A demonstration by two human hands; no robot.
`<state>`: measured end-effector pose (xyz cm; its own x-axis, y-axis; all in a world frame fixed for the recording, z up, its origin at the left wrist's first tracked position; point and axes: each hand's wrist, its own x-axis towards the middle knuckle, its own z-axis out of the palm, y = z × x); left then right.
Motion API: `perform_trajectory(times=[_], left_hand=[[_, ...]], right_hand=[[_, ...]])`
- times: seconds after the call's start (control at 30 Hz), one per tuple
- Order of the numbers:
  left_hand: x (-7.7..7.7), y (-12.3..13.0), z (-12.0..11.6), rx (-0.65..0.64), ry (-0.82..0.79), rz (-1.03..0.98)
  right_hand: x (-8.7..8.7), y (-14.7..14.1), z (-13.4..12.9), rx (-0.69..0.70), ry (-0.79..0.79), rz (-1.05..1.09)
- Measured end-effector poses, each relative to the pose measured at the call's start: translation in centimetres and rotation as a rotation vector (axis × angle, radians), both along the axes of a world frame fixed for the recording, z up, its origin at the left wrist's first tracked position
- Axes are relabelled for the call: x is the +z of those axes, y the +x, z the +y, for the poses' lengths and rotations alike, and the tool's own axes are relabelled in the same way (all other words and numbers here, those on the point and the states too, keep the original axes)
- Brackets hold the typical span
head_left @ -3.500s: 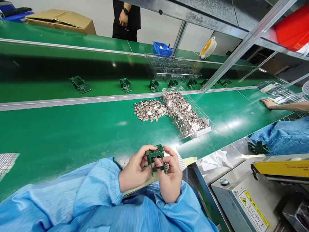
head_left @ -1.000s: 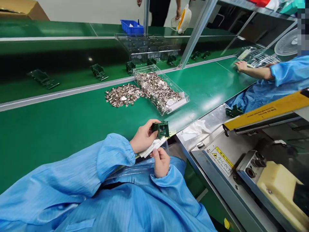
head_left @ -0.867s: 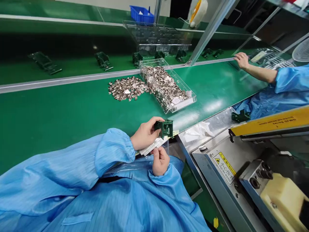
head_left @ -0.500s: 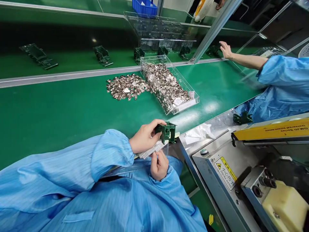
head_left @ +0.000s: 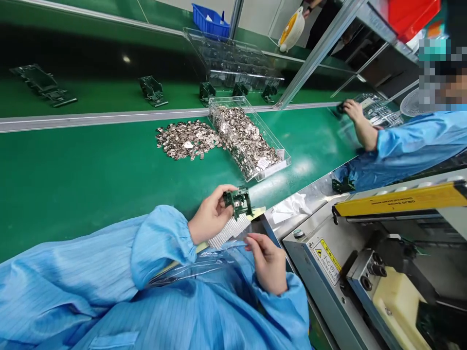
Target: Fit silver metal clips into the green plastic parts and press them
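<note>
A small dark-green open frame of moulded plastic (head_left: 239, 201) is held in the left hand (head_left: 207, 221), its side gripped between the thumb and the bent fingers, with the open part facing away from the palm. Below it, a silvery sheet of narrow ribbed rows (head_left: 229, 232) is seen, partly covered by the left hand; whether the frame touches it cannot be told. The fingers of the right hand (head_left: 272, 265) are drawn narrowly together just beside the sheet's near end, and whether a tiny piece is pinched between them cannot be told. The frame is probably best gripped by its solid side, with its thin projecting parts left unpressed and its opening left uncovered. Anything tiny is likely handled most surely by its edges, with a light pinch, and the ribbed rows are best left undisturbed by the wrist or the blue sleeve (head_left: 164, 240). Farther off, a loose heap of small shiny metal pieces (head_left: 186, 141) is spread on the green surface (head_left: 102, 180), against a clear rectangular plastic tray (head_left: 274, 169) filled with similar pieces; both are best cleared by any wide arm movement
</note>
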<state>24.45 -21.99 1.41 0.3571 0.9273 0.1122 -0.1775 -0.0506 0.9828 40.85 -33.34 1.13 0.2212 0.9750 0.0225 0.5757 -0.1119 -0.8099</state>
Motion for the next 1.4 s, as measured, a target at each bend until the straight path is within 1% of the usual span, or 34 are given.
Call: perform_trajectory(times=[0.07, 0.13, 0.2, 0.27, 0.37, 0.43, 0.53, 0.63, 0.73, 0.83, 0.97, 1.07, 1.13, 1.17, 1.2, 1.27, 1.33, 1.4], left_hand=[[0.0, 0.0, -0.6, -0.006, 0.017, 0.014], [-0.1, 0.0, -1.0, -0.008, 0.035, 0.044], [-0.1, -0.1, -1.3, -0.001, 0.061, 0.076], [-0.1, -0.1, -1.4, 0.005, 0.085, 0.088], [0.0, -0.3, -1.4, -0.009, 0.097, 0.088], [0.2, -0.4, -1.5, -0.016, 0.105, 0.095], [0.6, -0.4, -1.6, -0.024, 0.143, 0.115], [1.0, -0.5, -1.7, -0.030, 0.177, 0.158], [1.0, -0.6, -1.8, -0.019, 0.199, 0.192], [1.0, -0.6, -1.8, -0.015, 0.208, 0.199], [1.1, -0.6, -2.0, -0.033, 0.196, 0.167], [1.1, -0.7, -2.0, -0.060, 0.184, 0.146], [1.2, -0.9, -1.9, -0.084, 0.185, 0.138], [1.3, -1.0, -1.8, -0.096, 0.185, 0.142], [1.5, -1.2, -1.7, -0.108, 0.182, 0.153], [2.3, -1.5, -1.8, -0.162, 0.176, 0.192], [3.7, -1.5, -2.2, -0.275, 0.196, 0.262], [5.3, -1.1, -2.8, -0.432, 0.244, 0.320]], right_hand=[[1.5, -0.3, 0.2, -0.116, 0.171, 0.117], [2.2, -1.1, 0.9, -0.203, 0.369, 0.152], [2.1, -2.2, 1.9, -0.238, 0.511, 0.151], [1.5, -3.2, 2.9, -0.224, 0.565, 0.183], [0.5, -4.2, 3.9, -0.192, 0.582, 0.213], [0.3, -4.6, 4.2, -0.197, 0.593, 0.173], [0.6, -5.0, 4.5, -0.223, 0.551, 0.109], [1.0, -5.5, 4.7, -0.262, 0.481, 0.088], [1.4, -5.7, 4.9, -0.291, 0.458, 0.068], [1.4, -5.8, 5.0, -0.311, 0.425, 0.144], [0.7, -6.0, 5.3, -0.317, 0.413, 0.400], [0.4, -5.9, 5.4, -0.276, 0.430, 0.622], [0.7, -5.4, 5.1, -0.216, 0.427, 0.724], [1.1, -5.0, 4.8, -0.172, 0.428, 0.736], [1.6, -4.5, 4.4, -0.124, 0.432, 0.713], [2.8, -3.2, 3.2, -0.009, 0.443, 0.566], [4.3, -1.9, 1.6, 0.129, 0.444, 0.365], [5.9, -0.4, -0.5, 0.215, 0.455, 0.215]])
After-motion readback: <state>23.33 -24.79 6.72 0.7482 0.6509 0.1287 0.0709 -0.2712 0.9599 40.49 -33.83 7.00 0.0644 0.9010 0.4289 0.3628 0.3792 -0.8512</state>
